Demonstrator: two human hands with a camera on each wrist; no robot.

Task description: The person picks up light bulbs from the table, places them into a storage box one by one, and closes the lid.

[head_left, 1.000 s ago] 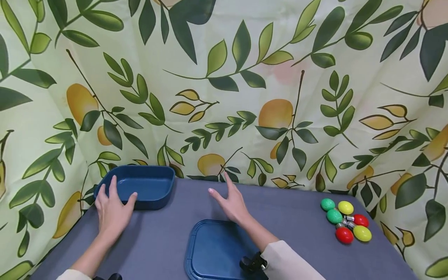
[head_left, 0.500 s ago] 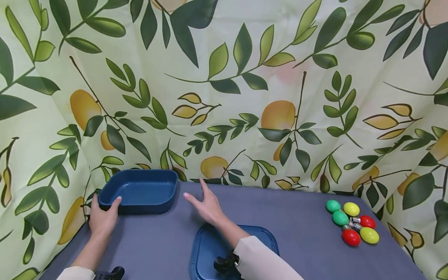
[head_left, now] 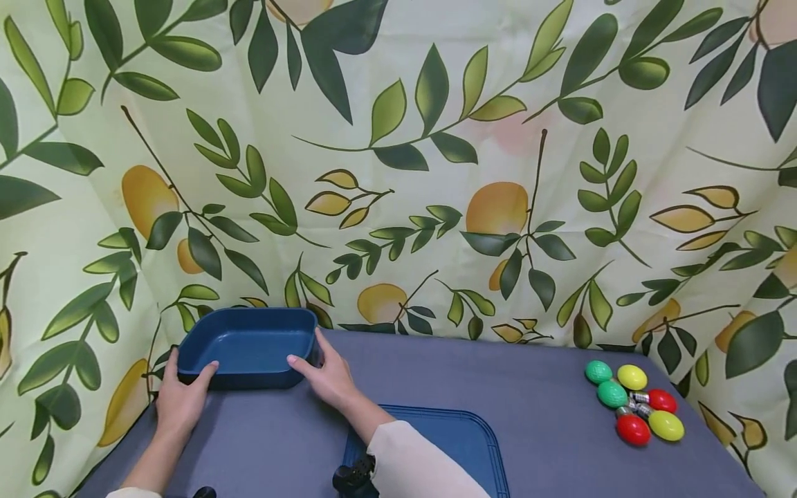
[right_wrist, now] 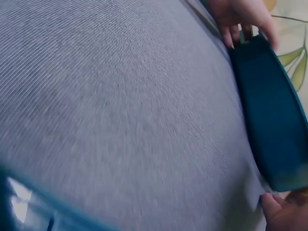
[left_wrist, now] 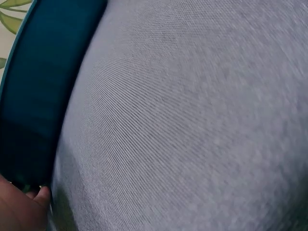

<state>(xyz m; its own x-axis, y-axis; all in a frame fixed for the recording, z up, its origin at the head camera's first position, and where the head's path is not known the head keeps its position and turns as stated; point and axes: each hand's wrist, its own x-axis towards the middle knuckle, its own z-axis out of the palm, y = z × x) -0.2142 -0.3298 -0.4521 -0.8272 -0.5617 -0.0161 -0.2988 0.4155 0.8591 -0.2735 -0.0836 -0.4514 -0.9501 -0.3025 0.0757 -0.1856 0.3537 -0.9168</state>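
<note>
An open-topped dark blue container (head_left: 255, 349) with rounded corners stands near the back left. My left hand (head_left: 179, 400) holds its left end, thumb along the front wall and fingers on the side. At the other end my right hand (head_left: 331, 379) grips it, the thumb at the front corner and the fingers against the right side. In the left wrist view the container's wall (left_wrist: 41, 82) runs down to my left fingers. The right wrist view shows both hands at opposite ends of the container (right_wrist: 269, 108). Inside, the visible floor is bare.
A blue rimmed lid (head_left: 445, 439) lies at the front middle, partly hidden under the right sleeve (head_left: 423, 463). Several red, yellow and green bulbs (head_left: 634, 429) with metal bases are grouped at the right. Behind the grey tabletop (head_left: 548, 408) hangs a leaf-patterned cloth (head_left: 398, 194).
My left hand has come down onto the container's left end. My right hand has moved left from above the lid and now grips the right end. The view has shifted slightly.
</note>
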